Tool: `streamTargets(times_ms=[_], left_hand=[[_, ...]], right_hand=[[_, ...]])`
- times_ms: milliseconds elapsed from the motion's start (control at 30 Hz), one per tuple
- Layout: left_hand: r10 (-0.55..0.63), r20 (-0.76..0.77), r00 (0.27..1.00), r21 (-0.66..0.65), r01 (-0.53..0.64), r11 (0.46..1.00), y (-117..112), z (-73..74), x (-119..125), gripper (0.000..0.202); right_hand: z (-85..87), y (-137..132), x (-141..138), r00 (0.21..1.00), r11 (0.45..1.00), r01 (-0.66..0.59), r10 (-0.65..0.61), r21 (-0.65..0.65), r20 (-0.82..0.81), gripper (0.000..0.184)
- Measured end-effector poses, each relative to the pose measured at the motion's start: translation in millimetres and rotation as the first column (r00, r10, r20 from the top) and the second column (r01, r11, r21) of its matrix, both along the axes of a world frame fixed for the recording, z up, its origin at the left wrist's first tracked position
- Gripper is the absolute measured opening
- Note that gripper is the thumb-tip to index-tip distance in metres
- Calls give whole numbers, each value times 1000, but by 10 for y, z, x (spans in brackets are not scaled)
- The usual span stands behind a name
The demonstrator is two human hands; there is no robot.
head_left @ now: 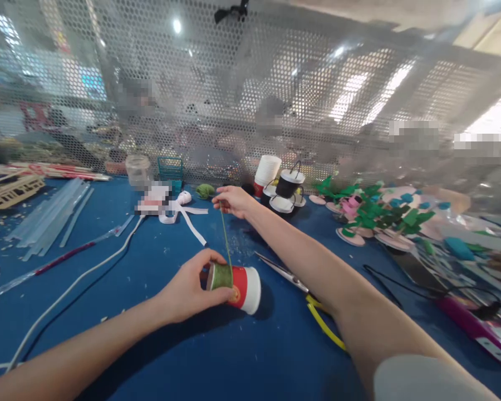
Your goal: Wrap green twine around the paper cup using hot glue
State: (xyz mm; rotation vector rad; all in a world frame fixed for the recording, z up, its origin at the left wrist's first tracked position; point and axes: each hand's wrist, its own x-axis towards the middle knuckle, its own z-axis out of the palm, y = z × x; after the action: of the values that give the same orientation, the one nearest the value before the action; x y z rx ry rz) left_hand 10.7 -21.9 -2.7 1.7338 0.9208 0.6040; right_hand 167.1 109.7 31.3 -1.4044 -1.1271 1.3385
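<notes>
My left hand (190,289) is wrapped round a red and white paper cup (253,289), which lies tilted on its side above the blue table. Green yarn (222,277) is wound in a band round the cup's narrower end, next to my fingers. From that band a single strand rises taut to my right hand (236,201), whose fingers are closed on it. Just beyond the right fingertips sits a small ball of green yarn (205,191). Scissors with yellow handles (317,317) lie partly under my right forearm, blades pointing toward the cup.
White ribbon (192,225), a white cable (77,285) and clear glue sticks (52,214) lie to the left. Stacked paper cups (269,170) and black-wrapped cups (290,184) stand behind. Paper flowers (369,214) and a purple power strip (476,328) are at right. Perforated metal mesh (217,72) rises at the back.
</notes>
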Motion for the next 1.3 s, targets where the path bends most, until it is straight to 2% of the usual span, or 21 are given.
streamTargets(times_ms=[133,233,333,433,633,800,867,933,1000,1067,1133,1200,1300], left_hand=[[-81,57,995,-95,86,992,3,31,-25,34],[-76,78,994,-149,87,985,5,25,-35,35],[-89,132,987,-188,113,976,5,4,-44,36],[-83,147,986,-225,115,968,12,-6,-56,36],[-63,131,989,-215,91,972,37,-5,-66,35],[-73,81,994,-218,89,972,41,-24,-62,36],[-78,74,994,-207,92,974,36,-32,-60,36],[-87,64,994,-196,98,976,28,-38,-58,36],[-97,54,994,-191,106,976,20,-40,-55,36],[-103,53,993,-200,111,973,14,-40,-50,36],[-103,72,992,-218,116,969,11,-39,-42,35],[-94,75,993,-222,108,969,7,-38,-33,35],[-93,74,993,-228,108,968,-3,-38,-25,36]], right_hand=[[91,401,-60,1000,999,8,-9,40,21,14],[108,613,-120,998,995,-1,-6,103,65,25],[120,788,-158,990,982,3,-29,188,135,30],[204,925,-134,974,951,38,-103,307,200,30],[569,1023,112,913,844,134,-309,520,267,26],[759,927,226,850,772,127,-408,623,333,38],[776,828,189,843,785,37,-356,618,402,36],[773,683,123,834,829,-136,-200,543,514,29],[765,509,59,780,851,-330,2,409,626,19],[759,343,28,698,845,-447,123,295,705,15],[753,223,34,629,844,-479,137,243,766,14],[732,177,54,575,852,-464,83,241,814,12],[647,263,16,511,861,-434,-7,265,859,17]])
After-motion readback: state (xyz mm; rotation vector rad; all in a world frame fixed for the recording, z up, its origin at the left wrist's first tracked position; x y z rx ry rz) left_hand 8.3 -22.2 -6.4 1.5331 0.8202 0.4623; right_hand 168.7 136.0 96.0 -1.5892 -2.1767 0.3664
